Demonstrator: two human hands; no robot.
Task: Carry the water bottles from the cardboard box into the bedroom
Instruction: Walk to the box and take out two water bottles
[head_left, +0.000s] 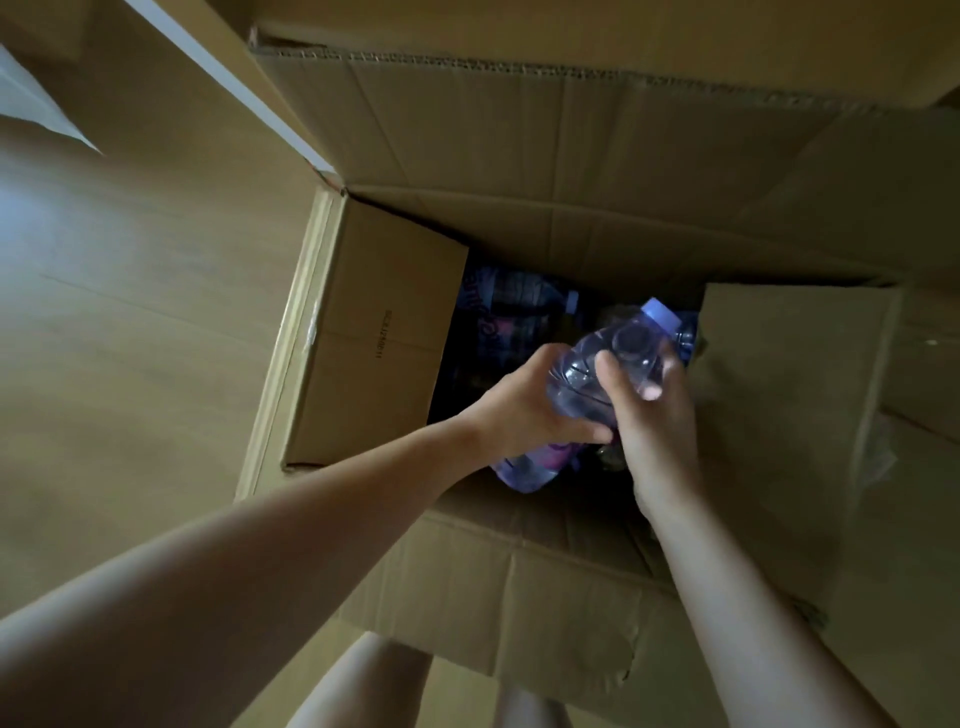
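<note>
Bare forearms reach in from the lower edge, and both hands meet on 1 water bottle (615, 364) held above the open mouth of the cardboard box (571, 218). Left hand (524, 410) makes its grip from below and from the left: the fingers curl under the bottle's middle and the thumb runs along its lower side. Right hand (657, 415) takes the upper part, thumb pressed across the clear shoulder and fingers wrapped round the far side, so both grips are closed round the same bottle.

That bottle is clear ribbed plastic with a pale blue screw cap, tilted so the cap points up and to the right. A purple and pink label wraps its lower part, which shows below the left hand. It sits over the middle of the box opening, clear of the flaps.

Deeper in the dark interior lie more bottles (519, 306), with the same blue caps and purple labels; their number cannot be told. The box is plain brown corrugated board, creased and dented, with 4 flaps folded outward; the left flap carries small printed characters too blurred to read. It stands on a smooth wood-grain floor (130, 312). Bare legs show at the bottom edge.
</note>
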